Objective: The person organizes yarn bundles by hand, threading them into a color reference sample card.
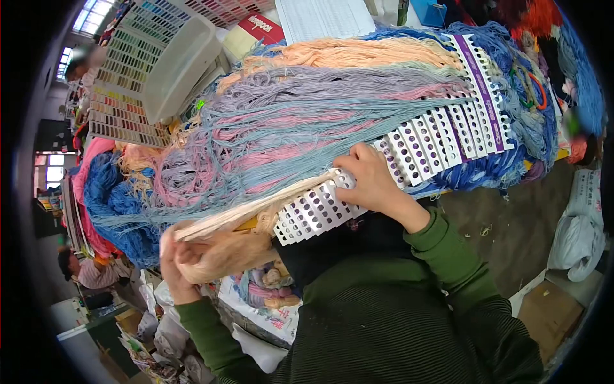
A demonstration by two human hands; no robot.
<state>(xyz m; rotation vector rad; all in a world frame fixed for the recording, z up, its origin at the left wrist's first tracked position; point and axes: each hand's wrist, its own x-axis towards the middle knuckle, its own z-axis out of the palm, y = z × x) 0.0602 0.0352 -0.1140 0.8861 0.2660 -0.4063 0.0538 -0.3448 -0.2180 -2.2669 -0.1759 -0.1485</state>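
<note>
My left hand is closed around a hank of cream and pale peach thread at the lower left. From it, cream strands run up to my right hand. That hand's fingers pinch at the edge of a white punched thread card, where the strands meet it; the exact grip is partly hidden. More punched cards with purple bands lie overlapped up to the right. Blue-grey thread, pink thread, lilac thread and peach thread spread across the pile.
Bright blue yarn bulges at the left of the pile. Behind stand a clear plastic bin, shade cards and a paper sheet. A cardboard box is on the floor at right. Another person is at far left.
</note>
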